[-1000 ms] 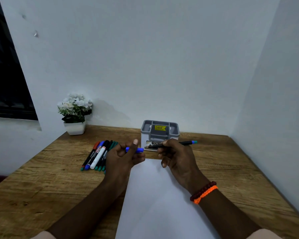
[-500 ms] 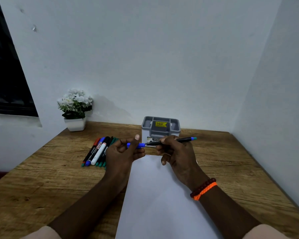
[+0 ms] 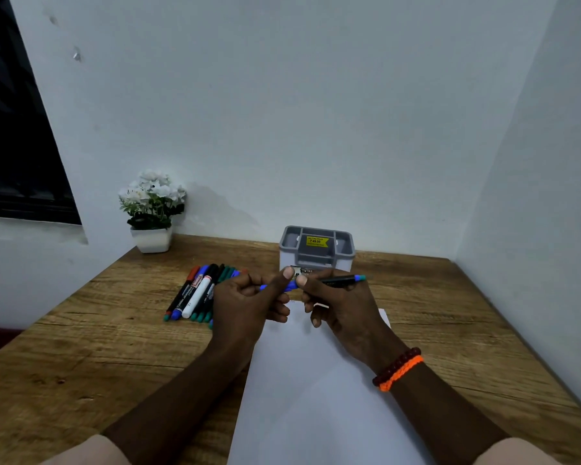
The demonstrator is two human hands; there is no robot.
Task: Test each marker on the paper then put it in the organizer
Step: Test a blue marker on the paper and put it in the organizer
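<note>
My right hand (image 3: 342, 307) grips a black marker (image 3: 341, 281) with a blue end, held level above the paper's far edge. My left hand (image 3: 249, 303) pinches the marker's blue cap (image 3: 291, 286) between thumb and fingers. The two thumbs almost meet at the cap. The white paper (image 3: 316, 397) lies on the wooden table beneath both hands. A grey organizer (image 3: 317, 246) with a yellow sticker stands just behind my hands. Several markers (image 3: 198, 293) lie in a row to the left of my left hand.
A white pot of white flowers (image 3: 152, 213) stands at the table's back left corner. White walls close off the back and right sides. A dark window is at the far left. An orange and red bracelet (image 3: 398, 369) circles my right wrist.
My hands have come together: the blue cap in my left hand now meets the marker in my right hand, where a second ago they were slightly apart.
</note>
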